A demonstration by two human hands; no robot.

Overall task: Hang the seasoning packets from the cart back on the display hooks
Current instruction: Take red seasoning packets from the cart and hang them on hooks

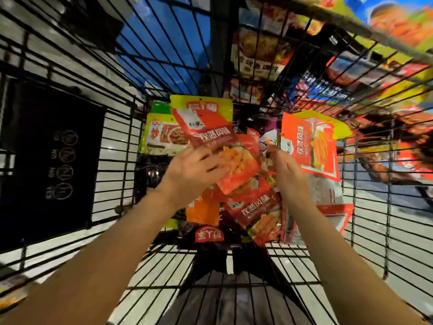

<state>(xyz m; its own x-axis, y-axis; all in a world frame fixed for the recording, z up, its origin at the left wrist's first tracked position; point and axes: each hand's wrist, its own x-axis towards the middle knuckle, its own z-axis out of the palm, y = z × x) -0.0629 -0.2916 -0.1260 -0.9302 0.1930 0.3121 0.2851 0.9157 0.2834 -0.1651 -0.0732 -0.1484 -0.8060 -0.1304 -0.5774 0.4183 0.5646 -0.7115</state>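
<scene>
Stage: early | left hand (pixel 194 170) fingers clamped on red seasoning packet (pixel 212 137) | right hand (pixel 284 170) fingers clamped on orange packet (pixel 314 146) | many packets left in cart (pixel 117 146), none seen hung.

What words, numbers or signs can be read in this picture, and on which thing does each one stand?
No text can be quoted with certainty; the frame is blurred.
Red packet in the left hand: large white Chinese characters, smeared.
Orange packet in the right hand: similar vertical characters, unclear.
Red packet in the cart: same style, blurred.
Dark panel on the cart's side: four circular prohibition signs, captions too small.
Shelf packets: illegible.
</scene>
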